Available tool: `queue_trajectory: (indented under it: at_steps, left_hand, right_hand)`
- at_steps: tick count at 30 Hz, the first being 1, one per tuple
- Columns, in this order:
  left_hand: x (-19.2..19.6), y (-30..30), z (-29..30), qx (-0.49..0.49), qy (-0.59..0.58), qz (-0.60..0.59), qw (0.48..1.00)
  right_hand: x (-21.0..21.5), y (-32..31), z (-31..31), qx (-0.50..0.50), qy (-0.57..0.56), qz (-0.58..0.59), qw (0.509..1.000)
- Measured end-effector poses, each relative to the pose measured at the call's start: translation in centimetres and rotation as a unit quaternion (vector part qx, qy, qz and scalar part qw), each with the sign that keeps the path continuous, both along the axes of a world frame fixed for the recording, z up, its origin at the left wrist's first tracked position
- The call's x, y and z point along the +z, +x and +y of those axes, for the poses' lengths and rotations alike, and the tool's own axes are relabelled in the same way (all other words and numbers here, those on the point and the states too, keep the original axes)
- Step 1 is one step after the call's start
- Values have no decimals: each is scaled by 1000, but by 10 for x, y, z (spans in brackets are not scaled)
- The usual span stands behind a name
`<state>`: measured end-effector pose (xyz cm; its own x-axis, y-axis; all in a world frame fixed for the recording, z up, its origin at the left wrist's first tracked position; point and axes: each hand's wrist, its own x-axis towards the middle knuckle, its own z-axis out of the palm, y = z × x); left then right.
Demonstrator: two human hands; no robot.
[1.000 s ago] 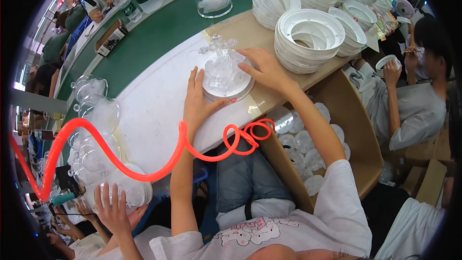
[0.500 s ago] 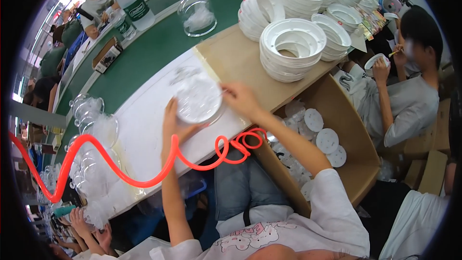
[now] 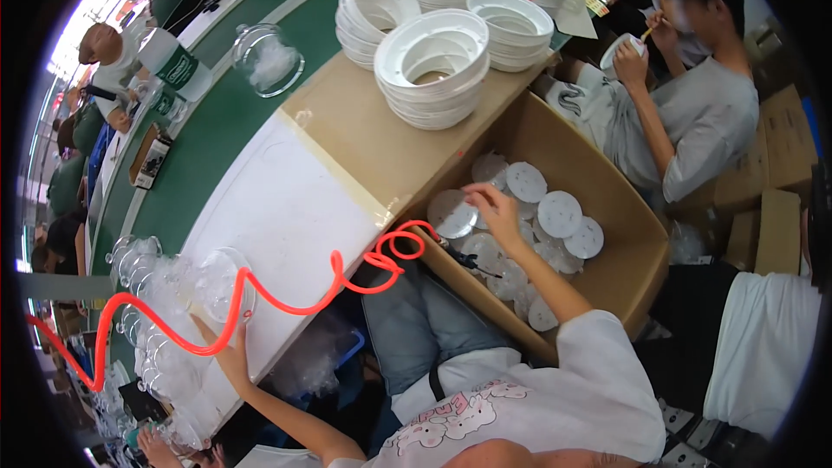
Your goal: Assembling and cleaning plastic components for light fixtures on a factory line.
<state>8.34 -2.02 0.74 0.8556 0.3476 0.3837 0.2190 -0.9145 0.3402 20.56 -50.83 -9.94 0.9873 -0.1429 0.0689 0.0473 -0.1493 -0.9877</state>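
Note:
My right hand (image 3: 496, 211) is over the cardboard box with its fingers closed at the edge of a round white disc (image 3: 451, 214) that looks set in a clear plastic cover. Below it lie several similar discs (image 3: 560, 214) and clear pieces. My left hand (image 3: 229, 348) is at the left end of the white table sheet, with thumb and fingers around the lower rim of a tilted clear plastic dome (image 3: 227, 282). The red coiled hose partly hides its fingers. Further clear domes (image 3: 137, 262) and crumpled clear film crowd beside it.
The red coiled hose (image 3: 290, 308) crosses in front of me. The box (image 3: 620, 295) stands at my right. Stacked white rings (image 3: 433, 69) stand on the brown board (image 3: 347, 134). A lone dome (image 3: 269, 61) rests farther back. A co-worker (image 3: 706, 121) sits at right holding a white ring.
My right hand has carried the white disc from the table to the box. My left hand has left it and moved left to the domes. The whole view has shifted right.

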Motion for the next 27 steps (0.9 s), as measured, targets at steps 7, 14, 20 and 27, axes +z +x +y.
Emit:
queue_trajectory:
  at_steps: [7,14,20,27]
  left_hand:
    - [-24,2,-204,-87,-300,-87,946]
    - [-32,14,-238,-305,-664,94,677]
    - [-72,26,-265,-522,-782,237,244]
    - [-25,126,-295,-364,-487,580,543]
  right_hand:
    - [-122,-39,-32,155,-326,369,856]
    - [-111,-16,11,353,-43,701,619]
    - [-178,-42,-26,403,42,713,572]
    - [-88,-122,-68,189,77,553,808]
